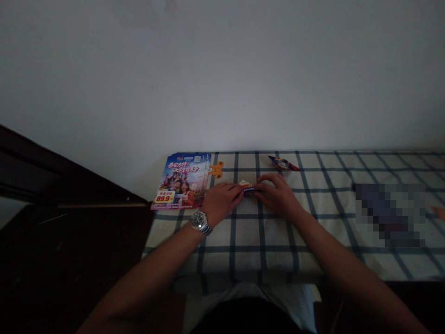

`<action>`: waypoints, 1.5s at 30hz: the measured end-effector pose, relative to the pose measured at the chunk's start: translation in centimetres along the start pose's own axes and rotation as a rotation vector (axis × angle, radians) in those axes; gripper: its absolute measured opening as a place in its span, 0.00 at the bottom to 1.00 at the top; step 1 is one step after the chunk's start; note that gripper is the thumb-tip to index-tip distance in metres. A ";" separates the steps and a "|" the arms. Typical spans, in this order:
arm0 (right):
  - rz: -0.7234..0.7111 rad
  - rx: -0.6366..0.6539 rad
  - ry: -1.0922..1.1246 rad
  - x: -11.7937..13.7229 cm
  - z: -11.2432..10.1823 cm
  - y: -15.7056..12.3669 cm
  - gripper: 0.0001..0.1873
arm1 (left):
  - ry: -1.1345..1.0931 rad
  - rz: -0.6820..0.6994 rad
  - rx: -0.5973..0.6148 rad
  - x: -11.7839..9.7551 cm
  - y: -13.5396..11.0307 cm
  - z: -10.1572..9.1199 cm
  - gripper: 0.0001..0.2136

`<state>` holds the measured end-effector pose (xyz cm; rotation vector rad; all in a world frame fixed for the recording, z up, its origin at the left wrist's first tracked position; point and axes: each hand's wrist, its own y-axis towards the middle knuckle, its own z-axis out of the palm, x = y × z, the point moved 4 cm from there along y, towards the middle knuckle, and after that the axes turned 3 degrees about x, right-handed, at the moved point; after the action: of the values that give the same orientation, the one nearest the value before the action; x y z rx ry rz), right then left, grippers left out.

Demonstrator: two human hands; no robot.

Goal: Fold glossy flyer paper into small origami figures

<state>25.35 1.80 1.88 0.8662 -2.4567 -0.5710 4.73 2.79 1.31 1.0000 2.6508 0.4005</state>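
Between my fingertips is a small piece of folded printed paper (pixel 248 188), with white, orange and dark blue parts showing. My left hand (pixel 225 200) pinches its left end and wears a metal watch (pixel 200 221) at the wrist. From the other side, my right hand (pixel 277 196) grips the right end with bent fingers. Both hands rest low over the checked cloth. Left of them lies a stack of printed flyers (pixel 182 181) in blue and pink. Beyond my right hand sits another folded paper piece (pixel 283 163), pointed and dark blue and red.
The white and blue checked cloth (pixel 243 236) covers a surface against a pale wall (pixel 222 74). An orange bear-shaped figure (pixel 217 170) touches the flyers' right side. A blurred-out dark object (pixel 385 215) lies at the right. The floor at the left is dark.
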 end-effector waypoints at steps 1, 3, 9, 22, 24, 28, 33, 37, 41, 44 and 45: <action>0.011 -0.029 -0.030 0.0 -0.2 0.0 0.12 | 0.001 -0.017 -0.006 0.0 0.0 -0.1 0.08; -0.004 -0.049 -0.061 0.2 -0.4 -0.2 0.13 | -0.002 -0.050 -0.020 0.1 -0.1 -0.2 0.08; -0.144 0.126 -0.005 0.7 1.0 -0.5 0.16 | -0.015 -0.114 -0.057 0.2 -0.1 -0.3 0.08; -0.073 0.187 -0.009 1.2 1.6 0.0 0.16 | -0.123 -0.104 -0.085 -0.3 -0.2 -0.3 0.07; -0.090 0.191 -0.008 1.3 1.8 0.0 0.18 | -0.131 -0.111 -0.091 -0.4 -0.2 -0.4 0.07; -0.093 0.183 0.023 1.3 2.1 0.0 0.20 | -0.171 -0.112 -0.104 -0.4 -0.2 -0.5 0.06; -0.084 0.153 0.043 1.3 1.8 0.0 0.12 | -0.228 -0.143 -0.104 -0.2 -0.1 -0.4 0.06; -0.092 0.156 0.031 1.3 1.8 0.1 0.12 | -0.252 -0.157 -0.096 -0.1 0.0 -0.4 0.04; -0.080 0.164 0.023 1.3 1.9 0.1 0.15 | -0.287 -0.141 -0.087 -0.1 0.0 -0.4 0.03; -0.094 0.168 0.031 1.4 1.7 0.1 0.14 | -0.281 -0.139 -0.073 -0.2 0.0 -0.4 0.03; -0.099 0.172 0.034 1.5 1.7 0.1 0.14 | -0.265 -0.139 -0.065 -0.2 0.0 -0.4 0.03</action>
<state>23.34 1.28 1.04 1.0617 -2.4700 -0.3788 4.81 2.60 1.69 0.7841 2.4331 0.2989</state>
